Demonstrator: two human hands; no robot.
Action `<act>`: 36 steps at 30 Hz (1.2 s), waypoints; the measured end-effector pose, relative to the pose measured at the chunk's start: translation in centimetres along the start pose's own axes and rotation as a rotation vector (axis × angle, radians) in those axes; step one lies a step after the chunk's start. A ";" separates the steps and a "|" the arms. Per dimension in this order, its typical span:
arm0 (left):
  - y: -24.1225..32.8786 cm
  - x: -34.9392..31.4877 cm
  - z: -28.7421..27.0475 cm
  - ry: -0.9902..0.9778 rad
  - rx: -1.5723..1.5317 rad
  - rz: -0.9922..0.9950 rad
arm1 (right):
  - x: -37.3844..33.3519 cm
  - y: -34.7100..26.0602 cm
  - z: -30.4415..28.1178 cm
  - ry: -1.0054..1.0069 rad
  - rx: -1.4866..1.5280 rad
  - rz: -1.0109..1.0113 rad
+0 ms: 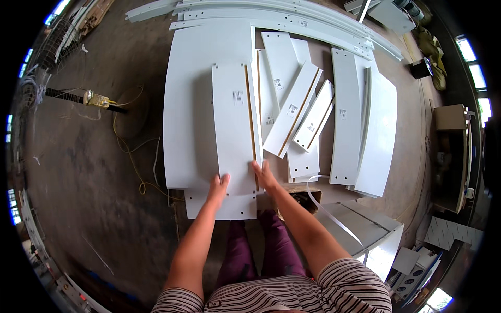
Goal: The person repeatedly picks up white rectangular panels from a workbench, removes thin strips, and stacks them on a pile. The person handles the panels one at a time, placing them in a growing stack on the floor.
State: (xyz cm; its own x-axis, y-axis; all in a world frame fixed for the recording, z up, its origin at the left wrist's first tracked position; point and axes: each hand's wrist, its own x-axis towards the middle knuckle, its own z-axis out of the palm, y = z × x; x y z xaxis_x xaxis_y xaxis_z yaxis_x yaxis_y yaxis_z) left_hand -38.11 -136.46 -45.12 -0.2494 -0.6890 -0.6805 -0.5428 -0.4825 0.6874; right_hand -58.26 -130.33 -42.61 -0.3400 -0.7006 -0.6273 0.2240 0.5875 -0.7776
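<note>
A long white furniture panel (234, 125) with a brown raw edge on its right side lies on top of a stack of larger white boards (188, 104) on the floor. My left hand (218, 189) rests flat on the panel's near end, fingers spread. My right hand (265, 175) grips the panel's near right corner at the brown edge. The panel has small drilled holes and a sticker near its far end.
More white panels (347, 115) of several sizes lie fanned out to the right, and long white rails (282, 18) lie at the far side. A yellow cable (130, 156) trails over the concrete floor at left. White boxes (365, 229) stand at lower right.
</note>
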 end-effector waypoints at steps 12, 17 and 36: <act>1.8 -6.5 0.1 -0.021 -0.247 0.081 | -4.4 2.8 -1.0 0.260 -0.460 -0.229; 5.9 -1.3 -1.1 0.056 0.228 0.075 | 0.6 -1.2 -1.3 0.083 -0.219 -0.058; 4.4 -17.7 -4.0 -0.632 -0.615 -0.341 | -22.2 -0.2 -2.2 -0.406 0.441 0.153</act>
State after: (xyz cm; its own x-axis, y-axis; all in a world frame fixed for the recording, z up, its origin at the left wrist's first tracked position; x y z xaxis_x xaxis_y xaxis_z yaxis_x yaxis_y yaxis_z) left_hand -32.86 -128.55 -29.00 -0.6419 -0.1244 -0.7566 -0.1931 -0.9287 0.3165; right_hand -52.78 -114.03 -28.42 0.0808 -0.7705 -0.6323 0.6287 0.5317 -0.5675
